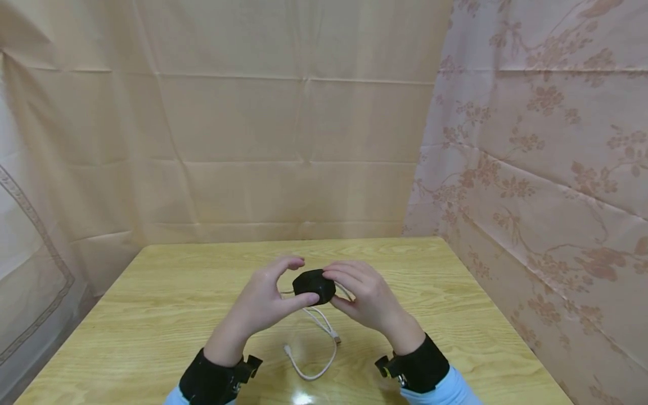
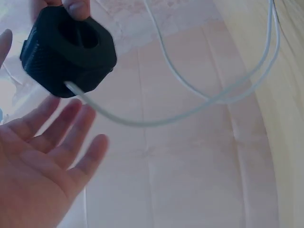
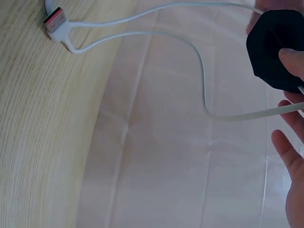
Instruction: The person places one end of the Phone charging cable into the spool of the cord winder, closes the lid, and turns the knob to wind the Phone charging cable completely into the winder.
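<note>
A black faceted block [image 1: 315,286] with an oval recess in one face, seen in the left wrist view [image 2: 78,52], is held between both hands above the table. A white charging cable [image 1: 324,368] comes out of one side and hangs down in loops. My right hand [image 1: 372,295] pinches the block's right end, fingers on its upper edge and thumb low beside it. My left hand [image 1: 258,298] lays its thumb across the lower front, while its raised index finger stands apart from the block. The cable's USB plug [image 3: 57,20] is near the wood surface in the right wrist view.
The wooden table [image 1: 167,304] spreads under both hands. A beige curtain [image 1: 243,157] hangs along its back edge, and a floral curtain [image 1: 536,185] runs down the right side. White fabric [image 1: 30,270] hangs at the left.
</note>
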Action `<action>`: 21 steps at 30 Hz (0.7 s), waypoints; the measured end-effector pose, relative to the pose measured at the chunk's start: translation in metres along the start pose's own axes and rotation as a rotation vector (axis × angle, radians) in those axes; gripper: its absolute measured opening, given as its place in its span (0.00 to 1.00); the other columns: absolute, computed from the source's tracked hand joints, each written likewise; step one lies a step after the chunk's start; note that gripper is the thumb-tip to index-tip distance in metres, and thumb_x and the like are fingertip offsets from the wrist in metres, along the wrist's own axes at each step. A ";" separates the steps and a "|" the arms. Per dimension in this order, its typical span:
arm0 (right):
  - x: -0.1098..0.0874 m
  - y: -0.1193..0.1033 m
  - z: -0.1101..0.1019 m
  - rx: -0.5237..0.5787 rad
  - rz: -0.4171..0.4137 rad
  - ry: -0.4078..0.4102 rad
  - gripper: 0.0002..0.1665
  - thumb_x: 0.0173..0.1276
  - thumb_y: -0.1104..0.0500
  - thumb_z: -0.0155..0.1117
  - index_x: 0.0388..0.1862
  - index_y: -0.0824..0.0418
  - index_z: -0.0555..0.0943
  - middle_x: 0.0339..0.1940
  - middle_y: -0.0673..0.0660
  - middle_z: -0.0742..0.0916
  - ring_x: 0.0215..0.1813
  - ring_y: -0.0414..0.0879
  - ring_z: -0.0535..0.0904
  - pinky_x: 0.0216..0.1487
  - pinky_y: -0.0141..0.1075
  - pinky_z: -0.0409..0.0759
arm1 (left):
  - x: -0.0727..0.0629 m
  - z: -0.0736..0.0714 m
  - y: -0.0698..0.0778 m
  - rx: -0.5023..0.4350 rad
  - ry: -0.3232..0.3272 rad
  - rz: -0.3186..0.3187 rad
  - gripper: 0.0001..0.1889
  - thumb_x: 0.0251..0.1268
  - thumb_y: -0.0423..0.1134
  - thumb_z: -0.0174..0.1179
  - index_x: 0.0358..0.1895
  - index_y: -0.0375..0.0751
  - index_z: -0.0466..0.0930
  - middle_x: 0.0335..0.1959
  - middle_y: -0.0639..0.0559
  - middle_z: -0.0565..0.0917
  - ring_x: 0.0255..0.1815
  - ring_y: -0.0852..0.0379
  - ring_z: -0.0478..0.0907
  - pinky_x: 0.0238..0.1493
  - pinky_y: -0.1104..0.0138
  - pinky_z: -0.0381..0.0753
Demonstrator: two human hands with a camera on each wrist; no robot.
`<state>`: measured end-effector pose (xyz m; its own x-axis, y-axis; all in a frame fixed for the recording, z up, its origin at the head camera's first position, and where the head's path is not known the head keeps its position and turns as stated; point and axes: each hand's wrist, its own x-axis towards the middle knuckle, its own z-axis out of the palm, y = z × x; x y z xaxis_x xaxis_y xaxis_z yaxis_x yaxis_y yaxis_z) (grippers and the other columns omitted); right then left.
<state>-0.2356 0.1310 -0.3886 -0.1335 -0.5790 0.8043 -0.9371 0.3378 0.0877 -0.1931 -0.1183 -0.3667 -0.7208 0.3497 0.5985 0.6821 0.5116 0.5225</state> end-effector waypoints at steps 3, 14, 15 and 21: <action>0.000 0.000 -0.001 0.004 0.011 0.003 0.28 0.55 0.61 0.82 0.55 0.65 0.84 0.52 0.58 0.88 0.56 0.53 0.84 0.58 0.47 0.80 | -0.001 -0.004 0.004 0.017 0.034 0.076 0.35 0.54 0.53 0.78 0.62 0.38 0.79 0.62 0.49 0.80 0.66 0.50 0.75 0.64 0.49 0.75; -0.002 0.004 0.001 0.045 0.027 0.013 0.20 0.69 0.54 0.73 0.54 0.63 0.84 0.48 0.54 0.88 0.52 0.50 0.84 0.54 0.46 0.82 | 0.002 -0.007 0.009 0.318 0.077 0.453 0.33 0.54 0.52 0.78 0.58 0.34 0.81 0.55 0.45 0.81 0.54 0.47 0.80 0.55 0.55 0.80; -0.002 0.004 0.002 0.052 0.027 0.014 0.20 0.69 0.53 0.73 0.54 0.63 0.84 0.47 0.54 0.88 0.51 0.50 0.84 0.53 0.46 0.82 | 0.002 -0.007 0.009 0.329 0.066 0.458 0.32 0.54 0.51 0.78 0.57 0.34 0.81 0.54 0.45 0.81 0.52 0.47 0.80 0.53 0.56 0.81; -0.003 0.002 0.002 0.073 0.041 -0.010 0.21 0.67 0.54 0.75 0.53 0.64 0.84 0.47 0.53 0.88 0.50 0.49 0.84 0.53 0.45 0.82 | -0.001 -0.004 0.009 0.372 0.008 0.423 0.26 0.51 0.46 0.81 0.51 0.38 0.85 0.46 0.51 0.82 0.41 0.55 0.79 0.40 0.63 0.82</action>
<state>-0.2380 0.1316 -0.3921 -0.1748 -0.5731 0.8006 -0.9517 0.3067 0.0118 -0.1859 -0.1172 -0.3605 -0.3923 0.5794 0.7144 0.8211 0.5707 -0.0119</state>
